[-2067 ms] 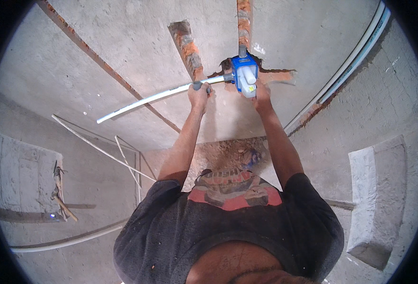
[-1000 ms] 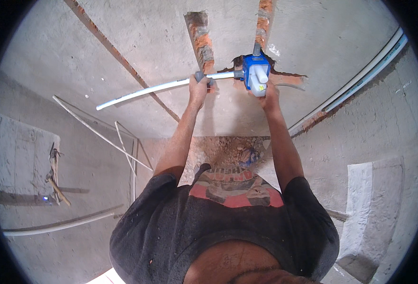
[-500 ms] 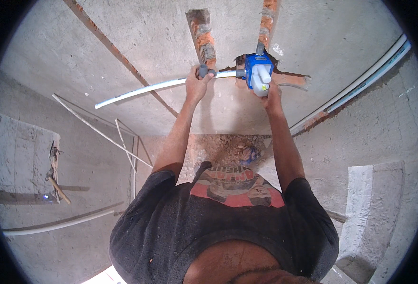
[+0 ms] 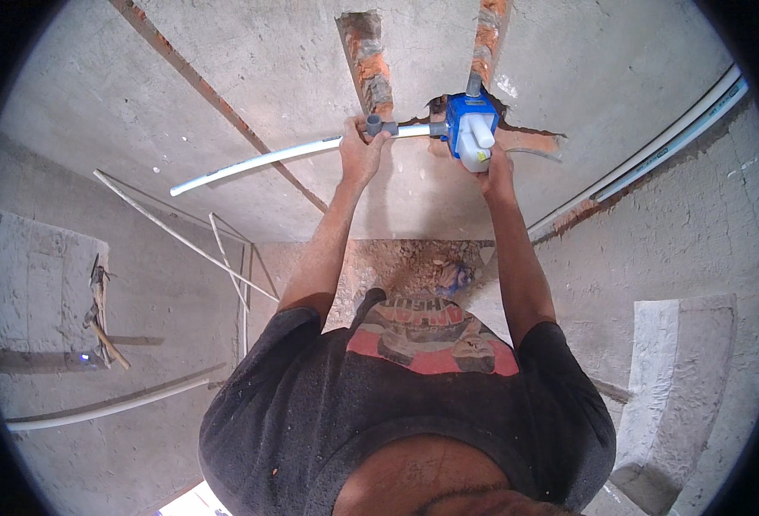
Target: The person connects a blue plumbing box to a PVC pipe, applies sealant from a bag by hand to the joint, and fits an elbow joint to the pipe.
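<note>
My left hand (image 4: pixel 359 155) is closed round a grey tee fitting (image 4: pixel 374 126) whose open branch points up. A long white pipe (image 4: pixel 250 163) runs out from the tee to the left across the wall. A short piece of white pipe (image 4: pixel 414 132) links the tee to a grey connector on a blue valve box (image 4: pixel 454 104). That box sits at a broken hole in the wall and has a white plastic cover (image 4: pixel 474 155) on its front. My right hand (image 4: pixel 497 176) grips the cover from below, its fingertips partly hidden behind it.
Chased grooves (image 4: pixel 367 60) with exposed brick run up the wall. White pipes (image 4: pixel 654 159) lie along the right wall. At the left are thin sticks (image 4: pixel 181 236), a hammer-like tool (image 4: pixel 108 344) and another pipe (image 4: pixel 113 413). Rubble (image 4: pixel 396 267) covers the floor below.
My left hand and the tee have shifted slightly right, and the tee's open branch shows more fully. My right hand stays at the white cover.
</note>
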{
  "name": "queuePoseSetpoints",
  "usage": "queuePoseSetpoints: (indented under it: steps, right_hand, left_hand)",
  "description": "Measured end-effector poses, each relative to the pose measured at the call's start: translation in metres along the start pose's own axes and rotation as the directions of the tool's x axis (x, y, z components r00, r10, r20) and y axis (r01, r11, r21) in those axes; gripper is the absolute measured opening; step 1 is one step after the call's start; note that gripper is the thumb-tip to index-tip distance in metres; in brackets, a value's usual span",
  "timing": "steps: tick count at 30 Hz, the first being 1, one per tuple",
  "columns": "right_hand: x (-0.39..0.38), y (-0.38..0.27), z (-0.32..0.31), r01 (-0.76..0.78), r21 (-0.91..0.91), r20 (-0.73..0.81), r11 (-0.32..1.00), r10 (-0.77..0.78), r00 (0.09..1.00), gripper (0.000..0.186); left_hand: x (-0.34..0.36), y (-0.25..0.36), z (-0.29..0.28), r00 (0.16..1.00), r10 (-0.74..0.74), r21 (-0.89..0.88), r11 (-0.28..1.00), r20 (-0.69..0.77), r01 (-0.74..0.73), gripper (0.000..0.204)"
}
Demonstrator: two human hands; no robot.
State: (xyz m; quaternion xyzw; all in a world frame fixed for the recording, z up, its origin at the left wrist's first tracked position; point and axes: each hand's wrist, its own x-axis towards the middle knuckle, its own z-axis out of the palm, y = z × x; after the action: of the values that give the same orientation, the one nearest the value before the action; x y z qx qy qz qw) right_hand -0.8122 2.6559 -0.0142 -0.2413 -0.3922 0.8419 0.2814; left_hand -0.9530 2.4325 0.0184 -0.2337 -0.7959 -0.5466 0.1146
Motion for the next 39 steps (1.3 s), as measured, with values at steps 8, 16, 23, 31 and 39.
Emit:
queuePoseSetpoints:
  steps: [8, 16, 23, 31, 39]
  right_hand:
    - [-0.003, -0.002, 0.006, -0.028, 0.001, -0.018, 1.0, 0.028, 0.999, 0.048]
    - [0.0, -0.003, 0.001, -0.014, -0.004, 0.043, 1.0, 0.014, 0.999, 0.049]
    - [-0.003, -0.003, 0.005, -0.003, -0.005, 0.045, 1.0, 0.003, 0.999, 0.051]
    - [0.004, 0.0, -0.001, -0.012, 0.012, 0.047, 1.0, 0.012, 0.999, 0.051]
    - [0.0, 0.002, 0.003, 0.008, 0.005, 0.024, 1.0, -0.008, 1.0, 0.047]
  left_hand:
    - [0.0, -0.001, -0.01, 0.996, 0.072, 0.226, 0.971, 0.054, -0.082, 0.05]
    - [0.0, 0.005, -0.007, 0.998, 0.055, 0.03, 0.998, 0.033, -0.056, 0.059]
    - [-0.002, -0.008, -0.01, 0.937, 0.335, 0.346, 0.871, 0.1, -0.348, 0.053]
    - [-0.004, 0.003, -0.014, 0.926, 0.301, 0.418, 0.828, 0.228, -0.372, 0.054]
    - [-0.005, 0.003, -0.016, 0.916, 0.296, 0.477, 0.785, 0.271, -0.394, 0.065]
